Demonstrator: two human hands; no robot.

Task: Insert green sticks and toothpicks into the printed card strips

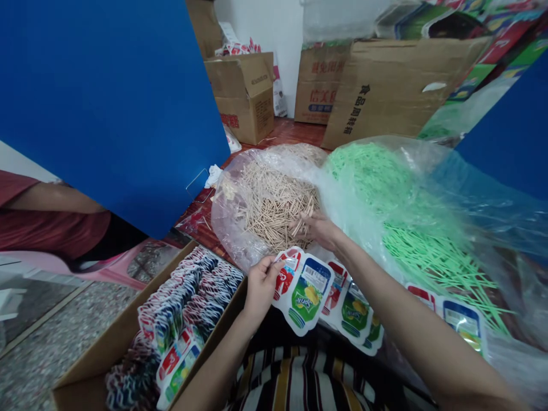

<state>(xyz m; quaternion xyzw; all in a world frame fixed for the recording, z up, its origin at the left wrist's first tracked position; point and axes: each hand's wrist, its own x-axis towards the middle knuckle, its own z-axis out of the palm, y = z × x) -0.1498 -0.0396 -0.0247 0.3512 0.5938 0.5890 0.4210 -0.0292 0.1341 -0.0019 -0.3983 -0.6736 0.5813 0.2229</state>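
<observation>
My left hand (260,288) pinches the edge of a flat bottle-shaped plastic packet (305,297), printed red on one half and green Sprite on the other. Reaching into an open clear bag of thin beige sticks (274,208), my right hand (319,228) has its fingers closed around a few of them. Under my right forearm lie more such packets (354,308), overlapping. At the far right, another packet (463,322) rests beside bright green sticks (436,265). Left of my left hand, a cardboard box (85,365) holds rows of stacked packets (180,319).
A large blue panel (115,97) fills the upper left, with another person's arm and red clothing (51,220) below it. Cardboard cartons (242,94) stand at the back. Clear plastic sheeting (355,200) spreads over the reddish table (295,131). A pink chair (115,265) stands left.
</observation>
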